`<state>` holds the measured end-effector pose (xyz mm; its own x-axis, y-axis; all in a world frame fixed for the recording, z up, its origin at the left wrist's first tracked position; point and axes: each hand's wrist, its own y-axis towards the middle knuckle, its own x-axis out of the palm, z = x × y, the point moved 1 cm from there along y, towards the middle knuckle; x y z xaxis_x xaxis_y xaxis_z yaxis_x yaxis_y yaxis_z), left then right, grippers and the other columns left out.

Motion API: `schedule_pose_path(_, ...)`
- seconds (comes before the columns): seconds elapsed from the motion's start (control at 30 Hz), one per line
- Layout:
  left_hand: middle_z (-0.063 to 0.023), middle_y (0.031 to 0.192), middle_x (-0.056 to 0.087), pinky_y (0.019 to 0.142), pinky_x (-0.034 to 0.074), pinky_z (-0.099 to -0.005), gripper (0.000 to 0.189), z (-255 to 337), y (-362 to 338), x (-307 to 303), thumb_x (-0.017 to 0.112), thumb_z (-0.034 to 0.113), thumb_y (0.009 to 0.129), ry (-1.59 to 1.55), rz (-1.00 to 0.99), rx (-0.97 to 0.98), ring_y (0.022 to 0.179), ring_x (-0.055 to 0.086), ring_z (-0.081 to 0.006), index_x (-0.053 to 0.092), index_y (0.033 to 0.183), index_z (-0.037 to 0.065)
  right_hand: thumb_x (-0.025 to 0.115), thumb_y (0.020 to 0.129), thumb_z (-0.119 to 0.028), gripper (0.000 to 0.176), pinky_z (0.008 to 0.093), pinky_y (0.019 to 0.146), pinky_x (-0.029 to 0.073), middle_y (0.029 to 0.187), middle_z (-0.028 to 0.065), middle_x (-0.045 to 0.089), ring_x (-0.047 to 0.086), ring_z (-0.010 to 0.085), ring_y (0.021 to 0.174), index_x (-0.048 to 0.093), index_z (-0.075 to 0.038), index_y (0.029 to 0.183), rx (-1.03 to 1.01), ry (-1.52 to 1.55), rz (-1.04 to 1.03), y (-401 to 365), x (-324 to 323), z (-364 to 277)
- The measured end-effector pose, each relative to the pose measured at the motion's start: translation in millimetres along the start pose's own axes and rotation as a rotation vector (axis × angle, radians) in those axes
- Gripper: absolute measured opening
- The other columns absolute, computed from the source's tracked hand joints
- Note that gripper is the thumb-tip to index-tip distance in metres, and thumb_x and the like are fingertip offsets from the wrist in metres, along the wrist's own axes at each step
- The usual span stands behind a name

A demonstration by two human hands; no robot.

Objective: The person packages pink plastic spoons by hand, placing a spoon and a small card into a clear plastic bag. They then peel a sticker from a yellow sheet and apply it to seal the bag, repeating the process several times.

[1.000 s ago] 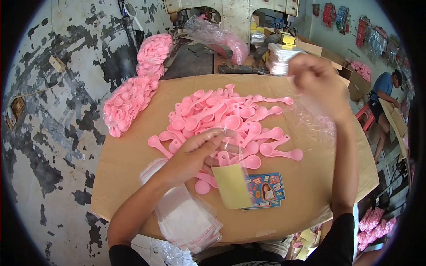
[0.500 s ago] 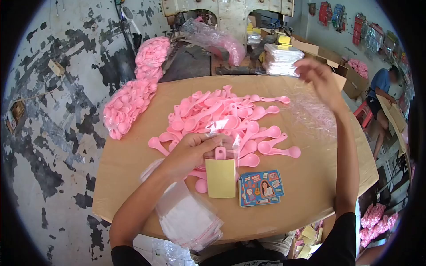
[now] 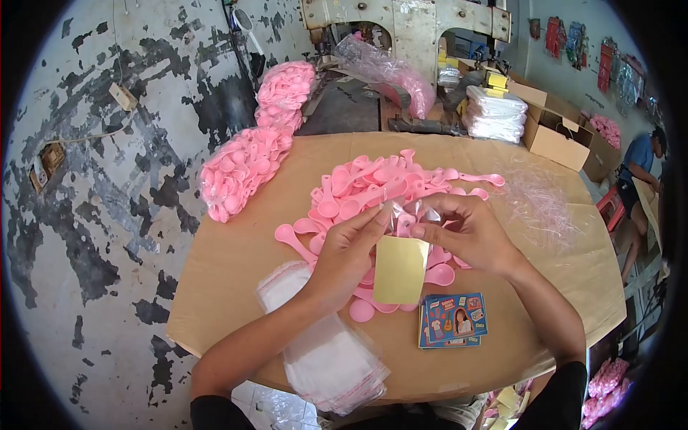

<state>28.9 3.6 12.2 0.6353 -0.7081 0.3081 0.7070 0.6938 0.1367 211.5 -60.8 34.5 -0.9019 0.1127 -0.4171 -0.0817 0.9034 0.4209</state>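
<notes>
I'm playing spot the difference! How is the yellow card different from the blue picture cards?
The yellow card looks plain on the side we see, but the blue picture cards have drawings, like a guitar. The yellow card is held up by the left hand and right hand, while the blue picture cards lie in a pile on the table. Both are rectangles.

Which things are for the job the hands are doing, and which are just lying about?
Seem part of it:
- clear bag with yellow card, in left hand and right hand
- loose pink spoons
- stacked clear bags
- blue picture cards

Probably just about:
- plastic strands
- cardboard box
- wall socket
</notes>
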Motion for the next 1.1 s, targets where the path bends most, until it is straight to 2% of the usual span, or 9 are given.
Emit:
schedule_pose_path(0.1,-0.0086,0.112,0.062,0.084,0.057,-0.0308,0.037,1.0,-2.6,-3.9,0.041,0.021,0.103,0.044,-0.018,0.027,0.1,0.064,-0.0152,0.049,0.132,0.0,0.068,0.089,-0.011,0.024,0.0202,0.062,0.045,0.073,-0.0007,0.063,0.054,0.0014,0.069,0.067,-0.002,0.112,0.193,0.169,-0.096,-2.7,-2.3,-18.0)
schedule_pose_path(0.2,-0.0078,0.112,0.062,0.082,0.057,-0.0308,0.035,-3.8,-2.2,-0.1,0.042,0.02,0.103,0.018,-0.012,0.063,0.098,0.064,-0.014,0.051,0.131,0.001,0.067,0.09,-0.012,0.022,0.0205,0.064,0.045,0.074,0.0001,0.064,0.054,0.0017,0.07,0.068,-0.003,0.11,0.228,-0.024,-0.17,-0.6,-14.5,-23.4)
schedule_pose_path(0.3,-0.0072,0.113,0.062,0.081,0.057,-0.0308,0.033,-0.5,-1.2,-1.2,0.046,0.019,0.101,0.083,-0.03,0.12,0.098,0.063,-0.0137,0.052,0.128,0.001,0.061,0.093,-0.006,0.022,0.0203,0.062,0.047,0.086,0.0008,0.068,0.055,0.0016,0.073,0.066,-0.002,0.113,0.074,0.01,-0.074,-1.4,-11.6,-14.6)
schedule_pose_path(0.43,-0.0072,0.116,0.061,0.082,0.057,-0.0307,0.032,7.7,3.6,-9.3,0.053,0.016,0.098,0.357,-0.098,0.234,0.101,0.063,-0.0132,0.054,0.126,0.001,0.059,0.092,-0.002,0.025,0.021,0.07,0.049,0.096,0.0016,0.069,0.058,0.0031,0.079,0.066,-0.003,0.116,0.091,0.015,-0.094,-1.7,-11.8,-17.6)
schedule_pose_path(0.6,-0.0095,0.112,0.063,0.081,0.056,-0.0314,0.03,20.6,0.5,-12.5,0.053,0.015,0.098,0.284,-0.204,0.098,0.102,0.063,-0.014,0.051,0.126,0.005,0.058,0.091,0.0,0.028,0.0231,0.077,0.051,0.101,0.0028,0.069,0.06,0.0052,0.086,0.066,-0.004,0.117,0.038,0.104,-0.076,-1.0,-13.6,-10.6)
schedule_pose_path(0.7,-0.0104,0.111,0.063,0.081,0.056,-0.0316,0.029,15.9,-0.8,-8.1,0.051,0.016,0.099,0.264,-0.254,0.112,0.102,0.063,-0.0152,0.049,0.126,0.006,0.058,0.091,0.0,0.027,0.0235,0.076,0.05,0.1,0.002,0.069,0.059,0.0048,0.085,0.067,-0.005,0.116,0.117,0.121,-0.097,-1.7,-16.2,-19.2)
schedule_pose_path(0.83,-0.0101,0.115,0.061,0.081,0.056,-0.0311,0.027,12.9,0.0,-13.6,0.047,0.017,0.101,0.308,-0.247,0.037,0.102,0.063,-0.0161,0.05,0.125,0.005,0.059,0.079,0.011,0.033,0.0239,0.067,0.046,0.083,0.0019,0.066,0.057,0.007,0.078,0.071,-0.004,0.105,0.031,0.054,-0.07,-0.9,-20.5,-6.6)
schedule_pose_path(1.03,-0.0082,0.118,0.059,0.08,0.056,-0.0294,0.024,5.8,10.3,-22.7,0.042,0.006,0.099,0.497,-0.345,0.446,0.102,0.062,-0.0147,0.055,0.119,0.003,0.059,0.072,0.009,0.036,0.0303,0.073,0.048,0.079,0.0055,0.068,0.061,0.0159,0.076,0.074,-0.008,0.1,-0.308,-0.204,-0.264,2.9,-34.3,-18.6)
schedule_pose_path(1.1,-0.0076,0.115,0.059,0.084,0.053,-0.0284,0.026,8.3,7.8,-20.2,0.039,0.002,0.098,0.512,-0.35,0.409,0.104,0.061,-0.0141,0.057,0.117,0.002,0.059,0.07,0.008,0.035,0.0323,0.074,0.047,0.076,0.0053,0.067,0.06,0.0187,0.075,0.074,-0.008,0.097,-0.33,-0.249,-0.293,1.8,-37.5,-19.7)
